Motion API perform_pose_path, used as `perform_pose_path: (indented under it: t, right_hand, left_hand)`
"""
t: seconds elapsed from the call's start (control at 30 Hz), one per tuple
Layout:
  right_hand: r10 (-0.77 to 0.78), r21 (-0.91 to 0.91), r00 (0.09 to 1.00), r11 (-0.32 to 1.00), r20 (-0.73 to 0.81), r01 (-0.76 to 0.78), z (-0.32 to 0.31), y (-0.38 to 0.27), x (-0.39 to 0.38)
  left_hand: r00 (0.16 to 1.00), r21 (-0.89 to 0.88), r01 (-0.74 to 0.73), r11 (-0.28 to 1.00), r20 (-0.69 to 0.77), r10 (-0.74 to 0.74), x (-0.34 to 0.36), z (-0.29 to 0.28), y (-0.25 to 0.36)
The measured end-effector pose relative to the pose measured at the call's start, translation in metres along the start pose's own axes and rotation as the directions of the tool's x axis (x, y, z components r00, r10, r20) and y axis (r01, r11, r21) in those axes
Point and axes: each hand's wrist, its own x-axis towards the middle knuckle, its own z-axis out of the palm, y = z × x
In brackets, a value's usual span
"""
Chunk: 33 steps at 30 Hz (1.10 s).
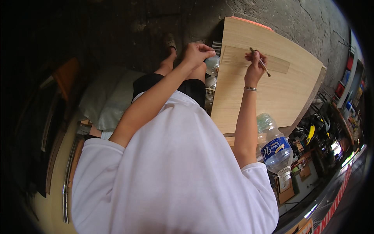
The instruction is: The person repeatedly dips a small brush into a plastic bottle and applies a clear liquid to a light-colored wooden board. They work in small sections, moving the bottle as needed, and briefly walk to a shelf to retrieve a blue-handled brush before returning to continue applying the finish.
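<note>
My right hand (256, 65) is over a light wooden board (269, 97), closed around a slim pen-like stick (261, 63). Whether the stick is a pen, pencil or brush is too small to tell. Beneath that hand, a long, slightly darker rectangular strip (278, 65) lies flat on the board. My left hand (198, 54) is raised above my knee, just left of the board's edge. Its thumb and fingers are pinched together, and what they hold, if anything, does not show. Close by it is a clear rounded plastic or glass container (212, 65).
A large clear water bottle with a blue label (276, 150) lies beside my right elbow, near the board's corner. Grey sheeting (111, 101) is heaped to my left. Cluttered tools and parts (311, 132) fill the right side. Concrete floor (265, 9) stretches beyond the board.
</note>
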Motion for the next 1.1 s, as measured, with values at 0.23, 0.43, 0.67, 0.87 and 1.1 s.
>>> perform_pose_path:
  t: [0.23,0.43,0.67,0.87,1.1]
  right_hand:
    - [-0.158,-0.163,0.767,0.984,-0.622,0.070,-0.135,0.003,0.094]
    - [-0.106,-0.219,0.828,0.976,-0.551,-0.021,-0.193,0.022,0.132]
    - [-0.088,-0.217,0.859,0.976,-0.505,-0.028,-0.189,0.027,0.124]
    - [-0.108,-0.267,0.868,0.963,-0.485,-0.029,-0.179,0.023,0.115]
    - [-0.142,-0.399,0.877,0.915,-0.459,-0.061,-0.171,0.021,0.103]
  left_hand:
    - [0.999,-0.026,0.052,0.998,0.006,-0.051,-0.001,0.015,-0.010]
    - [1.000,-0.010,0.009,1.000,-0.022,-0.009,0.001,0.020,-0.007]
    - [1.000,-0.044,0.024,0.999,-0.014,-0.025,0.004,0.023,-0.006]
    - [0.995,0.065,0.027,0.998,-0.098,-0.021,0.005,0.022,-0.012]
    - [0.978,0.141,0.016,0.990,-0.208,0.014,0.006,0.025,-0.023]
